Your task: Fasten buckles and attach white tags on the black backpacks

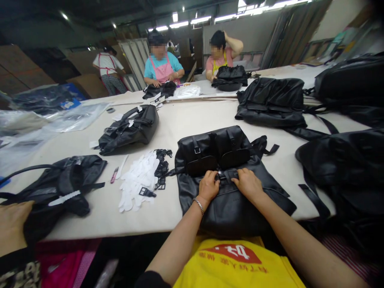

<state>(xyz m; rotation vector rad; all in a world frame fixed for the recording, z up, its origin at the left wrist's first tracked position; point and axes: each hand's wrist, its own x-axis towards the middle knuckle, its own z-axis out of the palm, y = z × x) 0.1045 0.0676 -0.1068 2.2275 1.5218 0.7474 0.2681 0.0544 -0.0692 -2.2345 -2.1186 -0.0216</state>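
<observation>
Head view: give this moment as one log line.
left hand: at buckle strap | right hand: same strap, other side | black bag: lying on table | left of bag: white pieces, black buckles

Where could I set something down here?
On bare tabletop beyond the front backpack, between the left-rear bag and right-rear bag. Left of that backpack it's crowded with white strips and black buckles; more bags crowd the right side.

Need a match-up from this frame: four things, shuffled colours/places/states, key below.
1. bracelet
2. strips
3. small pink item
4. front-centre bag

A. lying left of the white heap in the picture
B. touched by left hand and right hand
C. silver-coloured
D. white, heaped

Pairs: 1-C, 2-D, 3-A, 4-B
</observation>
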